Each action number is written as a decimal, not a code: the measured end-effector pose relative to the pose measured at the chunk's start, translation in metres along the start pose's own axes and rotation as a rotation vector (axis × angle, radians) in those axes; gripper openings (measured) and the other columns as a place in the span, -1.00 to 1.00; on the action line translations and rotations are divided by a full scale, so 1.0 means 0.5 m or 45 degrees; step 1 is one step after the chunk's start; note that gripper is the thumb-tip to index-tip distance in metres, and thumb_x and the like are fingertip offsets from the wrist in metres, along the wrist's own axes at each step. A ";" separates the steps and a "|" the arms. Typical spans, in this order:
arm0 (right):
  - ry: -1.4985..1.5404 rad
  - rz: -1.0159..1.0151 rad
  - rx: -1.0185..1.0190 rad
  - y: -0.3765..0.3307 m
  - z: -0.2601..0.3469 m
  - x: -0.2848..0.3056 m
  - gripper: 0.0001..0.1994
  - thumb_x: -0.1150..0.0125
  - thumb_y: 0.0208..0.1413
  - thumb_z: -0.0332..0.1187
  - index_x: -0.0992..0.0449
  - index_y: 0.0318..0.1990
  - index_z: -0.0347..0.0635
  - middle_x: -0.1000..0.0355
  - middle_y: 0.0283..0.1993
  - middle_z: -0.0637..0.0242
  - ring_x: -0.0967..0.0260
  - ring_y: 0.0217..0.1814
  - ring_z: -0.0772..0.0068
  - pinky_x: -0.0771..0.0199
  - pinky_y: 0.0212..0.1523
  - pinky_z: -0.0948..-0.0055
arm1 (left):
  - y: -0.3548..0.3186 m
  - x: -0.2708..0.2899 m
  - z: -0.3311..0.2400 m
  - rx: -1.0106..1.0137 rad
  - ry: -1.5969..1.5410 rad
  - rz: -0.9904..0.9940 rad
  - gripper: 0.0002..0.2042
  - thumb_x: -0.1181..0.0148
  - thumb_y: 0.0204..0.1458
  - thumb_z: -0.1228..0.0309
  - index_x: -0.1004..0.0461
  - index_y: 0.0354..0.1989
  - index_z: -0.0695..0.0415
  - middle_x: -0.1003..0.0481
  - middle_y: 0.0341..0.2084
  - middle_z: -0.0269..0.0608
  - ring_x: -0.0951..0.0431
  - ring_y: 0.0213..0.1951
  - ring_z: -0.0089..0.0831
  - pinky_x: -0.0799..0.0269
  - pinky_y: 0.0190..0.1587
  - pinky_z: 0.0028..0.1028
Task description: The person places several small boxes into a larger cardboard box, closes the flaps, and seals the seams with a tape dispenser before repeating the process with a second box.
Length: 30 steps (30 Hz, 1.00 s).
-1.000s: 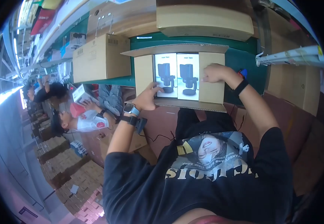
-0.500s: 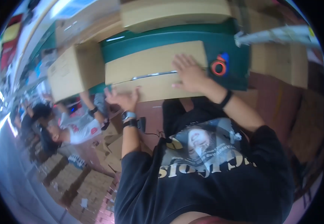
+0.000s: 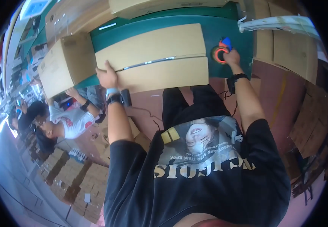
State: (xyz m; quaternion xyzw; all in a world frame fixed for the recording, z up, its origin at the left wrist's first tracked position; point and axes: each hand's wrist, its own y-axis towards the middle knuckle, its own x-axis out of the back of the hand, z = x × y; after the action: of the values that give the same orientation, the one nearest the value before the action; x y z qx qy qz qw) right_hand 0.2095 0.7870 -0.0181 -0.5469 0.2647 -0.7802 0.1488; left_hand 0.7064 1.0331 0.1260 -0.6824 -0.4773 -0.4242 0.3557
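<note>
A long brown cardboard box (image 3: 160,72) lies before me on a green tabletop, its two top flaps folded together along a narrow seam. Something shiny shows through that gap. My left hand (image 3: 107,76) rests on the box's left end, fingers apart. To the right of the box, my right hand (image 3: 232,58) is closed on a blue and orange tape dispenser (image 3: 220,54) that carries a roll of tape. Its fingers are partly hidden behind the hand.
An open cardboard box (image 3: 60,66) stands at the left, and another box (image 3: 164,7) lies beyond. A white metal bar (image 3: 277,23) juts in at right, above large cartons (image 3: 292,53). A co-worker in a white shirt (image 3: 71,119) is at the left.
My right hand has left the box top and moved right onto the tape dispenser. My left hand has shifted to the box's left end. The view has moved slightly.
</note>
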 end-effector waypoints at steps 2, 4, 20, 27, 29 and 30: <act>0.421 0.080 0.081 0.006 -0.016 0.027 -0.53 -0.21 -0.05 -0.35 -0.48 0.08 -0.31 -0.48 0.11 0.02 -0.48 0.13 -0.02 -0.48 0.18 0.15 | 0.010 -0.004 0.003 0.001 0.019 -0.022 -0.19 -0.10 0.15 -0.17 -0.29 0.25 0.43 -0.36 0.17 0.39 -0.37 0.21 0.21 -0.23 0.29 -0.07; 1.001 0.169 0.207 -0.038 0.021 0.086 -0.54 -0.12 -0.01 -0.44 -0.45 0.11 -0.26 -0.49 0.06 0.13 -0.50 0.09 0.11 -0.51 0.16 0.18 | 0.004 0.005 0.036 0.031 0.028 -0.066 -0.20 -0.07 0.16 -0.16 -0.31 0.20 0.48 -0.44 0.06 0.41 -0.45 0.12 0.23 -0.29 0.24 -0.05; 1.341 0.507 0.760 -0.276 0.407 0.018 -0.46 -0.26 -0.17 -0.54 -0.43 0.10 -0.27 -0.53 -0.10 0.22 -0.57 -0.07 0.24 -0.53 -0.03 0.36 | -0.058 -0.045 0.045 -0.300 0.204 -0.107 -0.33 0.04 0.24 -0.02 -0.25 0.18 0.47 -0.43 -0.05 0.24 -0.47 0.00 0.17 -0.41 0.00 0.06; 0.319 0.031 1.736 -0.378 0.510 0.006 -0.44 -0.35 -0.23 -0.53 -0.44 0.07 -0.22 -0.53 -0.07 0.06 -0.56 -0.04 0.02 -0.56 0.00 0.24 | -0.048 -0.037 0.038 -0.387 0.077 -0.139 -0.32 0.03 0.25 0.02 -0.20 0.22 0.52 -0.43 -0.02 0.27 -0.47 -0.03 0.18 -0.40 0.04 0.00; 0.233 0.023 1.819 -0.374 0.513 -0.004 -0.43 -0.38 -0.25 -0.52 -0.44 0.07 -0.21 -0.52 -0.06 0.01 -0.55 -0.04 -0.04 -0.56 0.00 0.23 | -0.070 -0.032 0.031 -0.629 0.335 -0.449 -0.33 0.03 0.25 0.01 -0.24 0.19 0.52 -0.42 -0.01 0.26 -0.48 -0.05 0.14 -0.41 0.02 -0.07; 0.218 0.038 1.826 -0.368 0.516 -0.003 -0.42 -0.38 -0.26 -0.52 -0.44 0.07 -0.21 -0.52 -0.05 -0.01 -0.53 -0.03 -0.09 -0.56 0.01 0.21 | -0.071 -0.032 0.024 -0.743 0.468 -0.614 -0.33 0.02 0.25 0.01 -0.26 0.18 0.52 -0.42 0.00 0.25 -0.48 -0.07 0.12 -0.42 0.01 -0.11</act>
State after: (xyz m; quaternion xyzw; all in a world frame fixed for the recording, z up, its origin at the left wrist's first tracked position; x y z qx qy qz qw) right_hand 0.4612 0.8734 0.1544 -0.2479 -0.2943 -0.7999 0.4606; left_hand 0.6723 1.0486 0.1096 -0.5362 -0.4117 -0.7275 0.1174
